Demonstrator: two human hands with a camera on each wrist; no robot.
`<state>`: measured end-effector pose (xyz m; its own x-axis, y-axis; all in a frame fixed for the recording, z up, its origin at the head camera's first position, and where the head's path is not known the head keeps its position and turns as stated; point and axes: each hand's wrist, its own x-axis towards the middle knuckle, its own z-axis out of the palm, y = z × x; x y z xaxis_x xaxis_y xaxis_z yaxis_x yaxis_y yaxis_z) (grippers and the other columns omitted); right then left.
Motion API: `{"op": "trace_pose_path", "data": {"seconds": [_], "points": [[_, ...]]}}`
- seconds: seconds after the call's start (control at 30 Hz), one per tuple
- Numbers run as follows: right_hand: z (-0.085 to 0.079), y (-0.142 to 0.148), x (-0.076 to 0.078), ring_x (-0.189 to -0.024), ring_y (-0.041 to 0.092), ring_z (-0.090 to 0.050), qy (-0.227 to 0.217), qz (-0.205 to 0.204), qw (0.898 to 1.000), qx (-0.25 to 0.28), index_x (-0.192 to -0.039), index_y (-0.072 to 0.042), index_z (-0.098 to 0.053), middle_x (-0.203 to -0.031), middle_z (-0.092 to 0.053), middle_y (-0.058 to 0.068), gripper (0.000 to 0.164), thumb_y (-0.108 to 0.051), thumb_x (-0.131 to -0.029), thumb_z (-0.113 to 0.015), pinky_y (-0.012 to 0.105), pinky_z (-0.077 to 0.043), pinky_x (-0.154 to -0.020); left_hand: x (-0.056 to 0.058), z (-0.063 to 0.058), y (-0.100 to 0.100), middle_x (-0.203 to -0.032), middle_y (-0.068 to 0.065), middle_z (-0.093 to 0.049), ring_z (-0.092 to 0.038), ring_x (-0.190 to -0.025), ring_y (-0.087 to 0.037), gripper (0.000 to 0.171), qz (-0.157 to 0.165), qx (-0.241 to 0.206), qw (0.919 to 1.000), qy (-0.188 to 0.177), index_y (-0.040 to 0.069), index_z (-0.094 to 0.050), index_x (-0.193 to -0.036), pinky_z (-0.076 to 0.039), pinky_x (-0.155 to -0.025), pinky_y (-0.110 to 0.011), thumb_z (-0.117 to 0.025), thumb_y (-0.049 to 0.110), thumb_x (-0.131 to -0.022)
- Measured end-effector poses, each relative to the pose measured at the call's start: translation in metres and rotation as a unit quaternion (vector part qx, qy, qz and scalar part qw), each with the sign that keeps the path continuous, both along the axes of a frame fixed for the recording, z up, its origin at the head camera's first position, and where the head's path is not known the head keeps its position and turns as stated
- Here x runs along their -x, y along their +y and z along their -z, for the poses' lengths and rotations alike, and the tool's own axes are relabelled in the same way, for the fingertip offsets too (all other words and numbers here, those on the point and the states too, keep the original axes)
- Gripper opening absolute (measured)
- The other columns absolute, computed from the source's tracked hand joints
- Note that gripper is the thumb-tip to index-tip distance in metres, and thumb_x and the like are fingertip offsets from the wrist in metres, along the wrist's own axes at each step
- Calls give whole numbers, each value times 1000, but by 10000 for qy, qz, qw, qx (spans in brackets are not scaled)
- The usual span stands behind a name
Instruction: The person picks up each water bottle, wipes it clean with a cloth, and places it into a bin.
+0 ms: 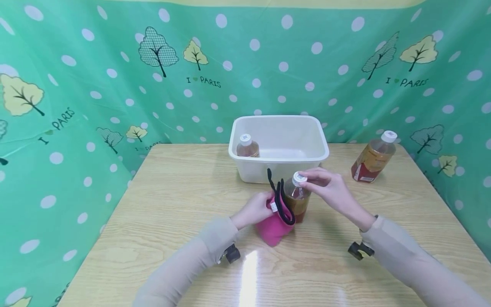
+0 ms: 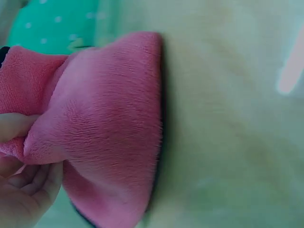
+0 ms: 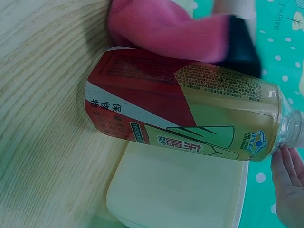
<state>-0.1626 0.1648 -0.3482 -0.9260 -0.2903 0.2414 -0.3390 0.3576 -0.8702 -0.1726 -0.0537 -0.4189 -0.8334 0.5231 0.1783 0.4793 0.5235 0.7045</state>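
A pink plush pouch [image 1: 271, 230] with a black rim, a black cord and a white tag is pinched by my left hand [image 1: 254, 209]. In the left wrist view, the thumb and fingers bunch the pouch's fabric [image 2: 109, 118]. Right beside the pouch's black rim stands a drink bottle [image 1: 301, 204] with a white cap. My right hand [image 1: 333, 188] holds that bottle by its cap, thumb and fingers on either side. The right wrist view shows the bottle's red and gold label [image 3: 190, 102] close up, with the blurred pouch [image 3: 175, 33] against it.
Behind the hands is a white plastic bin [image 1: 280, 170] with another capped bottle [image 1: 248, 149] at its left. A third bottle [image 1: 373, 158] stands at the back right of the wooden table [image 1: 172, 204]. A green dotted curtain [image 1: 230, 51] hangs behind and along the sides.
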Motion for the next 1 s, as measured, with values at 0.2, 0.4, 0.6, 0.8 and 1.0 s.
{"op": "trace_pose_path", "data": {"seconds": [0.2, 0.4, 0.6, 0.8, 1.0], "points": [[1, -2, 0, -87, 6, -60, 16, -54, 10000, 28, -106, -7, -63, -103, -61, 7, 30, -19, -78, -66, 21, -50, -75, -1, 13, 0, -74, -1, -56, -51, -67, -10, 15, -59, 176, 9991, -389, 2, -60, -78, -45, -62, -18, -70, 9, -70], [1, -2, 1, -87, 3, -59, -16, -28, 10000, 78, -106, -5, -63, -103, -61, 9, 29, -14, -78, -65, 19, -50, -76, 2, 8, -2, -71, -1, -56, -50, -64, -8, 13, 69, 259, 9989, -386, 4, -59, -77, -45, -59, -16, -69, 9, -72], [1, -2, 2, -86, 3, -59, -48, -39, 9999, 112, -106, -2, -62, -103, -60, 11, 29, -10, -79, -65, 19, -50, -75, 3, -13, -5, -63, 1, -53, -46, -57, -6, 11, 48, 236, 9997, -65, 5, -56, -72, -42, -52, -15, -67, 5, -72], [0, -2, 0, -86, 6, -60, -8, -12, 9998, 216, -106, -3, -63, -102, -60, 10, 29, -14, -79, -66, 20, -50, -74, 2, -41, -4, -62, 2, -48, -42, -57, -8, 13, 6, 36, 9989, 474, 5, -55, -68, -37, -49, -16, -67, 4, -69], [0, -1, 0, -86, 5, -60, 69, 8, 9998, 175, -106, -3, -63, -102, -60, 10, 30, -15, -79, -66, 19, -50, -74, 1, -50, -2, -61, 3, -47, -42, -57, -8, 15, -57, 60, 9985, 548, 6, -53, -65, -36, -49, -16, -68, 5, -69]]}}
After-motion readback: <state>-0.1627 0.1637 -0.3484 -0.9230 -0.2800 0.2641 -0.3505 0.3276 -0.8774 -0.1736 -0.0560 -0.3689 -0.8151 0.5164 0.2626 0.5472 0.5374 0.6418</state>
